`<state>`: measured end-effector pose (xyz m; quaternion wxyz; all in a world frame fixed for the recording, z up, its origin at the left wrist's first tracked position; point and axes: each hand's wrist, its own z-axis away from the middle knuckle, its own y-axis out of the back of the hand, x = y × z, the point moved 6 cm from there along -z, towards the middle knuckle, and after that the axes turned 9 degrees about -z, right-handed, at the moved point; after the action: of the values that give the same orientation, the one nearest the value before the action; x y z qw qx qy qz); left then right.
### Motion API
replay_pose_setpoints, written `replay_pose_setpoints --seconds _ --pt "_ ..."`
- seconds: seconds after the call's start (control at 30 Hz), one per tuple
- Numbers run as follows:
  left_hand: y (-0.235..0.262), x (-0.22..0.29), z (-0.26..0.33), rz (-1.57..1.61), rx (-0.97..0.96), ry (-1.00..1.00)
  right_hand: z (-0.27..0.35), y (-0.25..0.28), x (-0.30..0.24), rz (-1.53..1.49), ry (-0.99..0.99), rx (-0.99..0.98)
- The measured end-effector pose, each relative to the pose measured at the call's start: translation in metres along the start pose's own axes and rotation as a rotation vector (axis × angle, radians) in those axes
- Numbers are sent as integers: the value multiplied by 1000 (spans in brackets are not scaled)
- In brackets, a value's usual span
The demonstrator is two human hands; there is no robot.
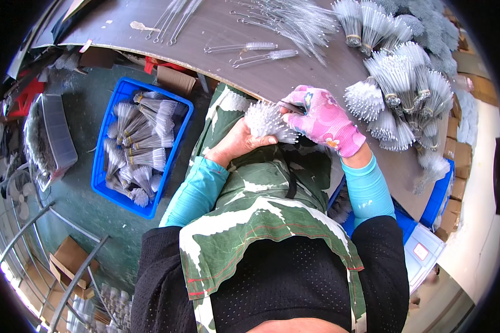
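My bare left hand [240, 142] is closed around a bundle of white-tipped tube brushes [270, 121], held above my lap with the tips facing up. Close by on its right is my right hand [323, 117], in a pink flowered glove. Its fingers pinch a slim dark tool [292, 107] against the edge of the bundle; I cannot make out its exact kind. On the table beyond lie two small groups of loose tube brushes [265, 56] with wire loops. A larger spread of loose brushes [294, 25] lies farther off.
Tied brush bundles [397, 75] are heaped on the table [339, 72] at right. A blue crate [97, 166] of bundles stands on the floor at left, beside a clear plastic bin [58, 133]. Metal rails [75, 277] and a cardboard box [69, 261] are lower left.
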<state>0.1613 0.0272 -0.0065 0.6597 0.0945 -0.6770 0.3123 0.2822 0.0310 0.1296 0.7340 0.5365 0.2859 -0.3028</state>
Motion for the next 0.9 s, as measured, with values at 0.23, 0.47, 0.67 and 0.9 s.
replay_pose_setpoints --seconds 0.23,0.47,0.67,0.9 --pt "0 10 1 -4 57 -77 6 -16 -13 170 231 98" --pt "2 11 5 -9 97 -51 40 30 -32 -74 337 559" --pt "-2 10 0 -12 91 -69 15 57 49 -763 62 799" --pt "-5 10 -1 -76 103 -121 14 26 33 -590 185 656"
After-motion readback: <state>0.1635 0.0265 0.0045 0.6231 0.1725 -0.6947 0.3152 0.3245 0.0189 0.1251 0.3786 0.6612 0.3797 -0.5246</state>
